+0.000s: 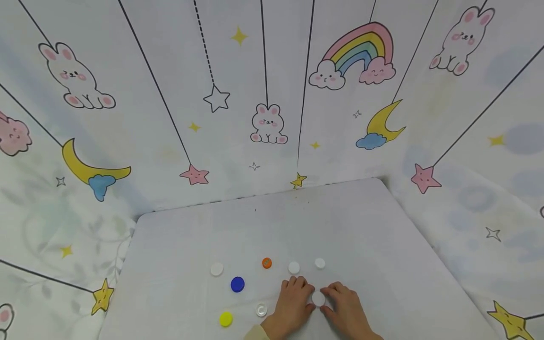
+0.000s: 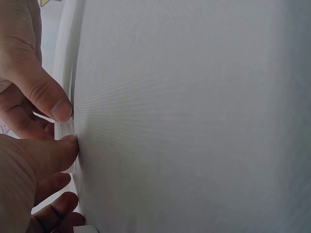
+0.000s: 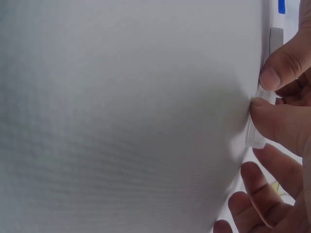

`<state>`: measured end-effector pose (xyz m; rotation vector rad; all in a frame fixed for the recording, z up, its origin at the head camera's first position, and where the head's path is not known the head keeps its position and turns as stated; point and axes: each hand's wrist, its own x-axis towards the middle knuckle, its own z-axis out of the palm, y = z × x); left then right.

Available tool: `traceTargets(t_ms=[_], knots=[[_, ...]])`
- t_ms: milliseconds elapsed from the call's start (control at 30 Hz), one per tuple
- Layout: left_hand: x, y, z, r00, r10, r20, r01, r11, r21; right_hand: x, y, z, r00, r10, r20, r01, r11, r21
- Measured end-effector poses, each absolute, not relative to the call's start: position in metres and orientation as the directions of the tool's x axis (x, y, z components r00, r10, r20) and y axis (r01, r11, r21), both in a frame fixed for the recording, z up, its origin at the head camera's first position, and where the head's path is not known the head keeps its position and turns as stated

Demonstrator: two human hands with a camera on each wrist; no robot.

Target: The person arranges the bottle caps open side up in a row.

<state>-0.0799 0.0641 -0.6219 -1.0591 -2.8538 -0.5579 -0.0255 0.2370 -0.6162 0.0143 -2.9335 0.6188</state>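
On the white table, a round white bottle cap (image 1: 318, 298) lies flat between my two hands. My left hand (image 1: 294, 302) grips its left side with thumb and forefinger, the other fingers bent beside it. From the right, my right hand (image 1: 346, 307) holds the same cap by its edge. In the left wrist view, both thumbs press on the rim of the white cap (image 2: 64, 130), low against the tabletop. The right wrist view shows the cap's clear-white side (image 3: 255, 136) next to the right thumb. Just beyond the left fingers sits another white cap (image 1: 294, 267).
A further white cap (image 1: 319, 263) is beyond the right hand. To the left lie an orange cap (image 1: 267, 263), a blue cap (image 1: 237, 284), a white cap (image 1: 216, 269), a yellow cap (image 1: 226, 319) and a clear cap (image 1: 261, 310). Patterned cloth walls (image 1: 161, 104) border the table (image 1: 361, 226).
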Motion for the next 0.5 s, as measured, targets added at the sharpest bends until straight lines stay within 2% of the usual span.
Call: traceTargets(t_ms=[500], knots=[[-0.0756,0.0636,-0.6263,-0.765,0.599,0.237,0.644,0.706,0.296,-0.0281,0.2337,-0.6208,-0.995,0.02,0.099,-0.016,0.935,-0.353]])
